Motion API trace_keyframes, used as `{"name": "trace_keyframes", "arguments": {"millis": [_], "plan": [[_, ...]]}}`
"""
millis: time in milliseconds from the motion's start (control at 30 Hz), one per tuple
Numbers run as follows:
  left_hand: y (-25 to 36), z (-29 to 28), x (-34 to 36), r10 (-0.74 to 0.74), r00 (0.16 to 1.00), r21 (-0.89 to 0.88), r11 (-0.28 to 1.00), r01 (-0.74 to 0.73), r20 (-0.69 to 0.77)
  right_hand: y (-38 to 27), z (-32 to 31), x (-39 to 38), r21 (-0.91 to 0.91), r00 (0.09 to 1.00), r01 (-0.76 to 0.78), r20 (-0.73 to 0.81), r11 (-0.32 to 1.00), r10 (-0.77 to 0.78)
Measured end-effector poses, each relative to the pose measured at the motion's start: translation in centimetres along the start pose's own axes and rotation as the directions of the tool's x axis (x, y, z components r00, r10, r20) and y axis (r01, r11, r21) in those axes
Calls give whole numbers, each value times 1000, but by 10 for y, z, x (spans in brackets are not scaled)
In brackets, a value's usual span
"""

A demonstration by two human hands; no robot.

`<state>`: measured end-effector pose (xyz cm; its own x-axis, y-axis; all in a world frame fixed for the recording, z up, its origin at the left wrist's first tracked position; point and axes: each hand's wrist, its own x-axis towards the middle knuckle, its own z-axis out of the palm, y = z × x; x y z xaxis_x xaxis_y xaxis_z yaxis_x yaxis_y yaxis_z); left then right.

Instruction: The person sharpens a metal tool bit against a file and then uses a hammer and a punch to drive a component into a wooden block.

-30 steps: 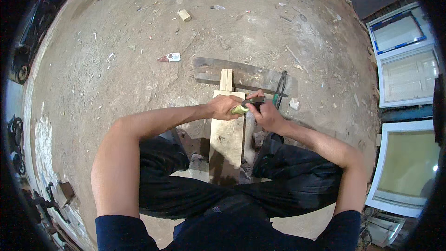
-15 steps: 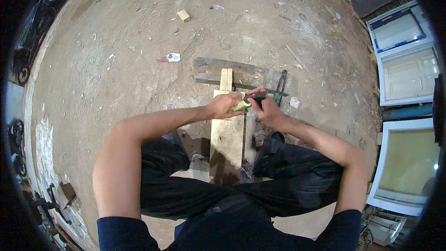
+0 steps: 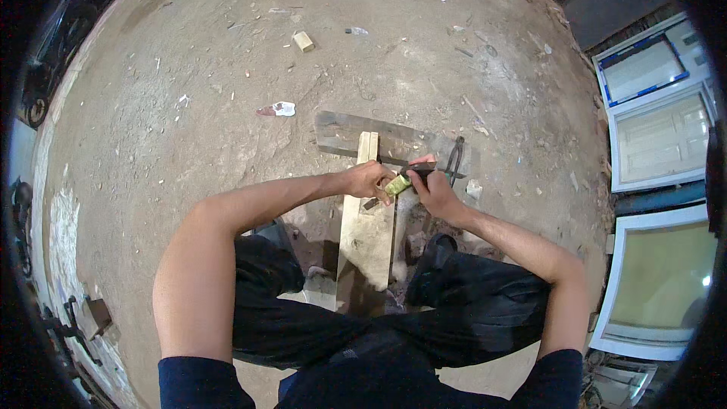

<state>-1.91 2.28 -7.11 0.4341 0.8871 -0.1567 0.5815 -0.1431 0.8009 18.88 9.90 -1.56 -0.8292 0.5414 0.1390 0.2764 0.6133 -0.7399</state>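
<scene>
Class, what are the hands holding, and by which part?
The left hand holds a yellow-green object at its left end; the right hand holds a dark object, by which part cannot be told.

The board [image 3: 367,246] runs lengthwise between the person's shoes [image 3: 436,256], the left hand [image 3: 369,179] over its farther part, the right hand [image 3: 437,191] just off its right edge, a small piece [image 3: 398,184] between the two. Beyond, a plank [image 3: 413,135] lies crosswise on the floor [image 3: 204,129], a wood strip [image 3: 367,148] reaching across it, pincers [image 3: 456,157] at its right end; left of it lies a wrapper [image 3: 283,109], farther back a block [image 3: 304,42], and framed panels [image 3: 655,276] line the far right
</scene>
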Motion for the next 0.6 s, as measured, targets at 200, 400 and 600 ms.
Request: {"name": "trace_keyframes", "arguments": {"millis": [200,400,600], "plan": [[-24,18,-5,194,963,6,980,-197,-186,-3,8,4,12,1000,8,-15,1000,-8],[4,7,-4,34,999,11,999,-35,19,17,-2,18,257,983,-167,120,952,140],[-10,22,-15,287,958,81,955,-286,-12,78,5,13,156,999,-36,-27,987,41]]}}
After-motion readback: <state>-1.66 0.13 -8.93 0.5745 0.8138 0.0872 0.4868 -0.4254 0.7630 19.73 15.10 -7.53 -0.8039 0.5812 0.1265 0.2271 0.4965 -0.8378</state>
